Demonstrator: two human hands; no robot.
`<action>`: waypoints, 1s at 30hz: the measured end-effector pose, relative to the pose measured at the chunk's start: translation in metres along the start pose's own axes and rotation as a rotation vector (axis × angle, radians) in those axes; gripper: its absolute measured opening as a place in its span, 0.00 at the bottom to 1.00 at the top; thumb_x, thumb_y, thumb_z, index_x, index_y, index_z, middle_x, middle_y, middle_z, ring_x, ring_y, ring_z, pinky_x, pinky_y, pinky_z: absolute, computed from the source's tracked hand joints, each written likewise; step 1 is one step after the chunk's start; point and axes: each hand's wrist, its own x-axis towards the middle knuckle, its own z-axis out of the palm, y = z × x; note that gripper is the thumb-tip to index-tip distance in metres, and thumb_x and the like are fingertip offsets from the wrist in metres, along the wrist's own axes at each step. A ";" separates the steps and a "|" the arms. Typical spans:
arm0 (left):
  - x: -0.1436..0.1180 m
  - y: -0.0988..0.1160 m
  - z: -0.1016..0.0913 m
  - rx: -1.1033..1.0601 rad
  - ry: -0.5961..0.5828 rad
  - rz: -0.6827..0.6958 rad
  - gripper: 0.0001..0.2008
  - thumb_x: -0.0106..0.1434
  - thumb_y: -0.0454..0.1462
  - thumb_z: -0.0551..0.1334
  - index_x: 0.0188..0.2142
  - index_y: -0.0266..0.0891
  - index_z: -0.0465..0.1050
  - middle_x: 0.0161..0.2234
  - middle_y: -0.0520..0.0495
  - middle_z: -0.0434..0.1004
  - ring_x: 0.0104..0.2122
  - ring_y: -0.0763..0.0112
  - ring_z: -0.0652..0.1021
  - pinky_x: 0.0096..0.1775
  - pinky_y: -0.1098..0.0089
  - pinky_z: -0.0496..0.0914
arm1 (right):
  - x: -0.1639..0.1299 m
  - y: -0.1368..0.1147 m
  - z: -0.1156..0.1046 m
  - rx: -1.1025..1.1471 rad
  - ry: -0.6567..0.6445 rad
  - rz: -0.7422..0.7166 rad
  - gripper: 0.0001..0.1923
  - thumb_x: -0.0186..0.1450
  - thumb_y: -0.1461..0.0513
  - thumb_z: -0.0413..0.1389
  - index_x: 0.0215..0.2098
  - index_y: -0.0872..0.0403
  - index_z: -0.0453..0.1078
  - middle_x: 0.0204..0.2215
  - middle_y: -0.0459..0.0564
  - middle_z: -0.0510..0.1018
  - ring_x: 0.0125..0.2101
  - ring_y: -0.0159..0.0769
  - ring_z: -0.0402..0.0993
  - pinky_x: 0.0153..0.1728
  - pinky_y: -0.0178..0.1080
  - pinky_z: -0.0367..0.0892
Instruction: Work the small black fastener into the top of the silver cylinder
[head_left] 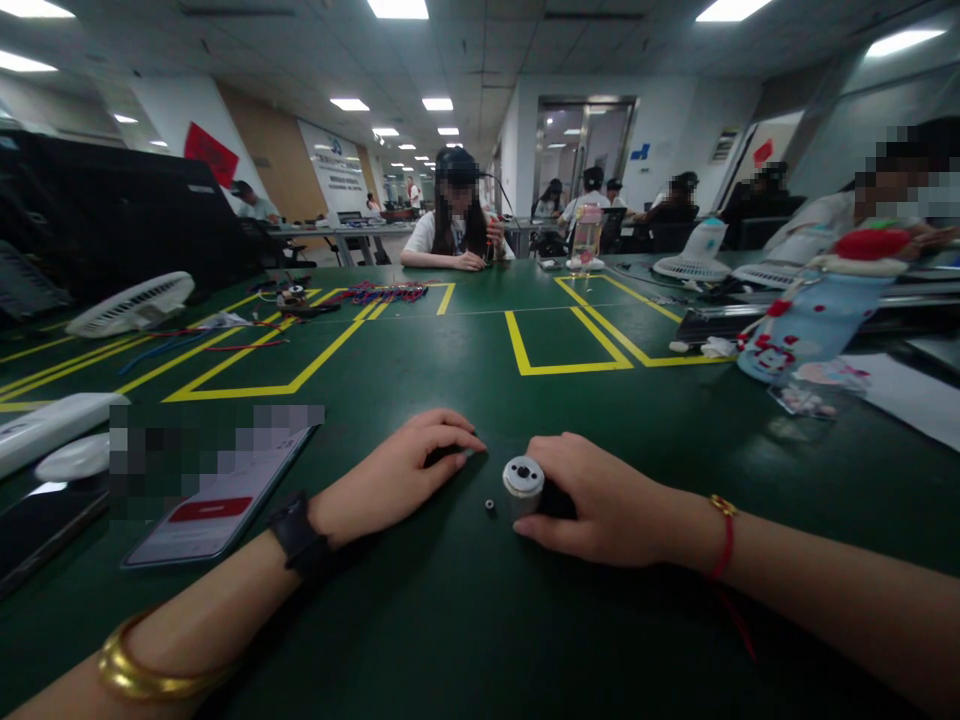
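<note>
My right hand [600, 500] is wrapped round a small silver cylindrical motor [523, 483], which stands upright on the green table [450, 620]. The motor's round top face shows a dark centre and small holes. To its left lies a tiny metal ring-like part [490, 506]. My left hand [405, 470] rests on the table beyond that part, palm down, with fingers stretched forward and thumb apart from them. Nothing shows in its grasp, and its fingertips are a short way from the motor.
Left of me lie a phone [225, 500], a dark phone [45, 540] and a white fan [135, 305]. Bundled wires [382, 292] are farther back. A blue bottle [817, 310] and a small clear bag [806, 395] stand at right. A person [454, 220] sits opposite.
</note>
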 end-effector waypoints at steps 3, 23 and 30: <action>-0.001 -0.006 0.002 0.082 0.019 -0.067 0.18 0.69 0.41 0.54 0.56 0.48 0.69 0.61 0.45 0.64 0.60 0.59 0.65 0.60 0.54 0.58 | 0.000 0.000 -0.001 -0.003 -0.007 0.002 0.13 0.61 0.55 0.59 0.37 0.55 0.65 0.34 0.49 0.72 0.31 0.36 0.63 0.32 0.38 0.57; -0.004 0.010 -0.001 -0.111 -0.166 -0.069 0.06 0.61 0.44 0.64 0.37 0.51 0.78 0.62 0.52 0.65 0.66 0.50 0.53 0.59 0.35 0.33 | -0.001 0.001 0.001 0.003 -0.008 -0.009 0.13 0.62 0.55 0.59 0.37 0.55 0.65 0.34 0.49 0.72 0.32 0.36 0.62 0.33 0.39 0.57; -0.002 0.028 -0.002 -0.294 0.243 0.004 0.06 0.65 0.39 0.62 0.40 0.44 0.77 0.47 0.49 0.76 0.48 0.65 0.75 0.51 0.62 0.66 | -0.001 0.001 0.001 -0.013 -0.003 -0.007 0.13 0.62 0.55 0.59 0.37 0.55 0.65 0.34 0.49 0.72 0.31 0.36 0.62 0.33 0.39 0.57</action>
